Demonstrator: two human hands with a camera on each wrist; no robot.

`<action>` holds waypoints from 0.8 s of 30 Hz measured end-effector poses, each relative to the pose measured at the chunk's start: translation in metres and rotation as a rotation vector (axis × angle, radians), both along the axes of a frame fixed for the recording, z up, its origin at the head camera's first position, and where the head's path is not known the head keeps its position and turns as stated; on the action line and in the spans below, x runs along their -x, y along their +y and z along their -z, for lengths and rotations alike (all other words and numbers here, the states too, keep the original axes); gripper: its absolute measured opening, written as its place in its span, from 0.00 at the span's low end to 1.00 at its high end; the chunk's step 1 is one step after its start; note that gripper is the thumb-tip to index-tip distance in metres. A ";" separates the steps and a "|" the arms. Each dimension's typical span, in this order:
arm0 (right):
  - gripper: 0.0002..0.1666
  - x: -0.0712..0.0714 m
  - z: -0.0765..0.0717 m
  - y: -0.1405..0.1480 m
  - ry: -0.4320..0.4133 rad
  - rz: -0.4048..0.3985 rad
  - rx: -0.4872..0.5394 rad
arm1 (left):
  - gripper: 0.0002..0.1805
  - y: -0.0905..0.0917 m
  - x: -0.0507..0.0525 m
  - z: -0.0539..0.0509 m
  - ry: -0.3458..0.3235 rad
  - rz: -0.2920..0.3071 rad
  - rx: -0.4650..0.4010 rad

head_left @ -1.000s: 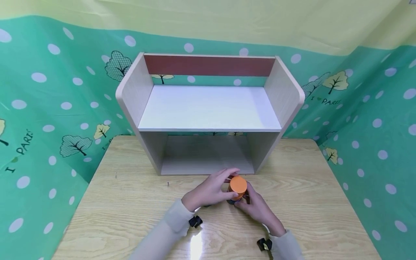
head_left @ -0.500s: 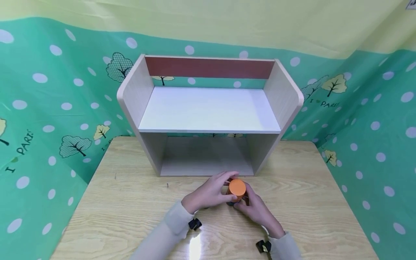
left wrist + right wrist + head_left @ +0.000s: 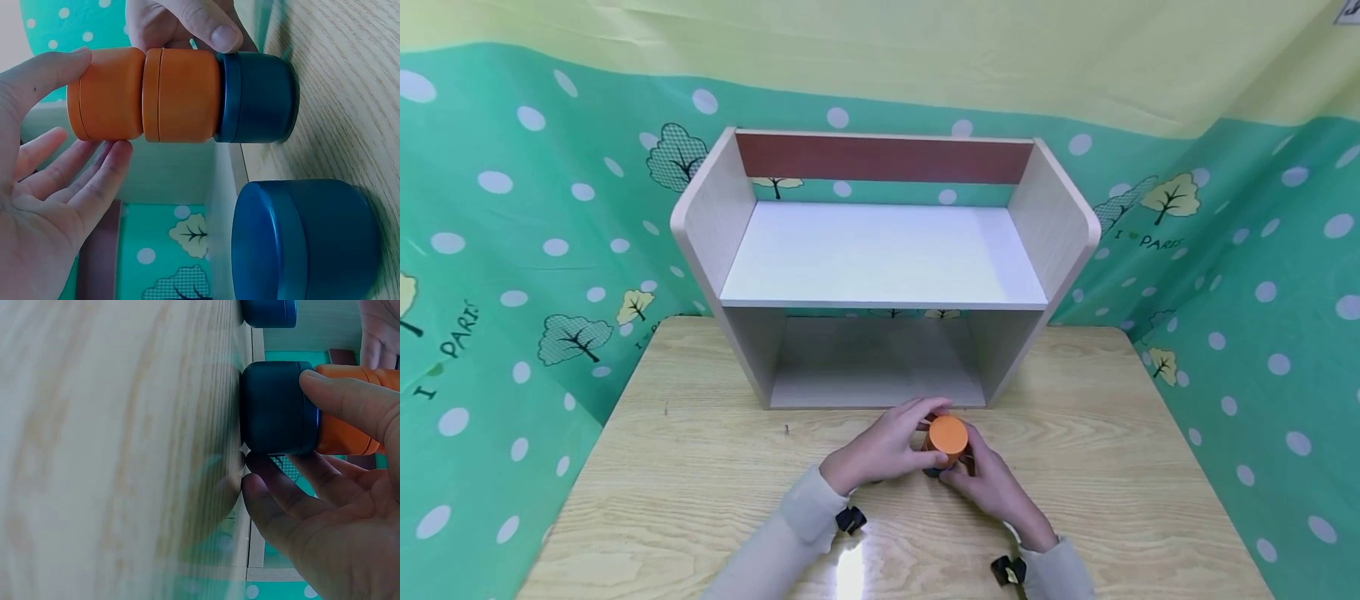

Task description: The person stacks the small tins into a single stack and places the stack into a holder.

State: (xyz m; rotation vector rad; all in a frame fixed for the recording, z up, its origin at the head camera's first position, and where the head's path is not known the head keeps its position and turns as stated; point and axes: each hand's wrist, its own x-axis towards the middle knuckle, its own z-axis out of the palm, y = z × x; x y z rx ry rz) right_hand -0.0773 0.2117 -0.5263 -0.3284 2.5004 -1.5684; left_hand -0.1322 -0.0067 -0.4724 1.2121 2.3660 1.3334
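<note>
An upright stack rises from the table: a dark blue jar (image 3: pixel 261 97) at the bottom, an orange jar (image 3: pixel 187 95) on it and a second orange jar (image 3: pixel 948 435) on top. My left hand (image 3: pixel 880 447) holds the top jar, thumb on one side and fingers on the other. Lower down, my right hand (image 3: pixel 996 483) grips the bottom jar, its thumb (image 3: pixel 340 397) near the lid and the orange jar above. Beside the stack stands another blue jar (image 3: pixel 331 240), touched by neither hand; in the head view my left hand mostly hides it.
Just behind the hands stands a two-level shelf unit (image 3: pixel 883 254) with pale side panels and a reddish-brown back strip (image 3: pixel 883 158). Its lower board (image 3: pixel 880 358) ends close to the stack. Green patterned cloth (image 3: pixel 497 250) surrounds the wooden table (image 3: pixel 700 467).
The head view has shifted slightly, lowering the scene a little in the picture. Both hands keep their hold, and the stack stands as before.
</note>
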 end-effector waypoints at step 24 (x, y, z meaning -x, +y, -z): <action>0.47 0.000 0.000 0.000 0.010 -0.003 0.000 | 0.40 -0.021 -0.004 0.002 -0.047 -0.085 0.008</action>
